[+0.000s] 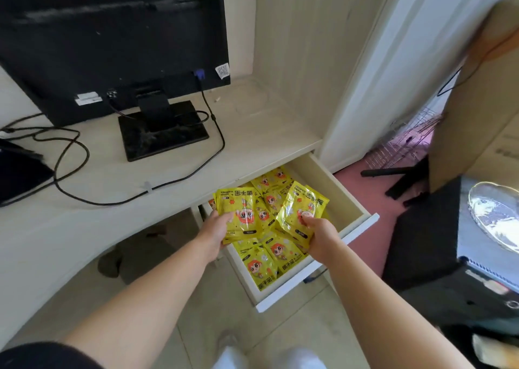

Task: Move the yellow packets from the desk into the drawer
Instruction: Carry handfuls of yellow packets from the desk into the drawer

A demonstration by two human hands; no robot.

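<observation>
The white drawer (348, 197) under the desk's right end stands pulled out, and several yellow packets (271, 259) with a cartoon face lie inside it. My left hand (214, 232) grips a yellow packet, maybe a small stack (238, 211), over the drawer's left side. My right hand (318, 235) pinches another yellow packet (302, 207) by its lower edge above the drawer's middle. Both held packets are upright and above those lying in the drawer. No yellow packet shows on the desk top (247, 132).
A black monitor (112, 40) on its stand (163, 132) occupies the desk, with black cables (70, 158) looping across the top. A dark device (19, 172) lies at the left edge. A black computer case (438, 250) with a glass dish (494, 214) stands to the right.
</observation>
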